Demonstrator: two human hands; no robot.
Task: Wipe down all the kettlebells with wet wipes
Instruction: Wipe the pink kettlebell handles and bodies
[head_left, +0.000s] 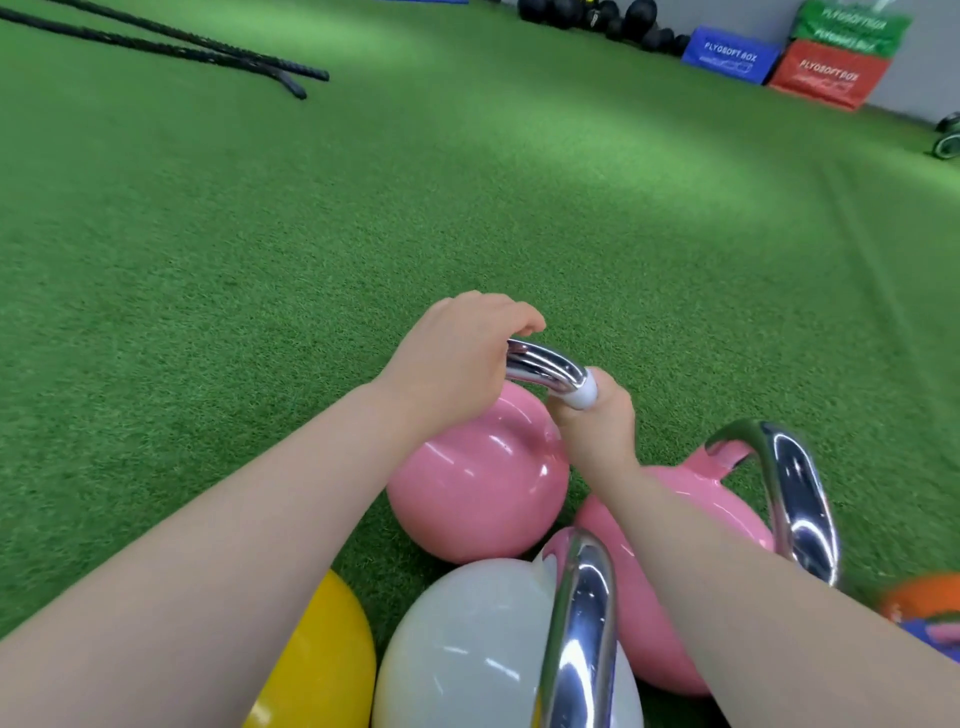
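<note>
Green turf floor (467, 208), gym corner. Mid-wipe on far pink kettlebell (478, 483): left hand (457, 353) grip closed round its chrome handle (545, 369) to steady, right hand (597, 431) grip pinching white wet wipe (584, 395) against handle end. Next: run wipe along handle, then body. Crowding close: 2nd pink kettlebell (675, 525), white kettlebell (467, 649), yellow kettlebell (322, 660). Battle ropes (171, 47), plyo boxes (826, 73) well apart.

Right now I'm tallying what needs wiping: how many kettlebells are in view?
4: far pink under the hands, near pink at right, white nearest, yellow at left. More may sit outside the frame.
</note>
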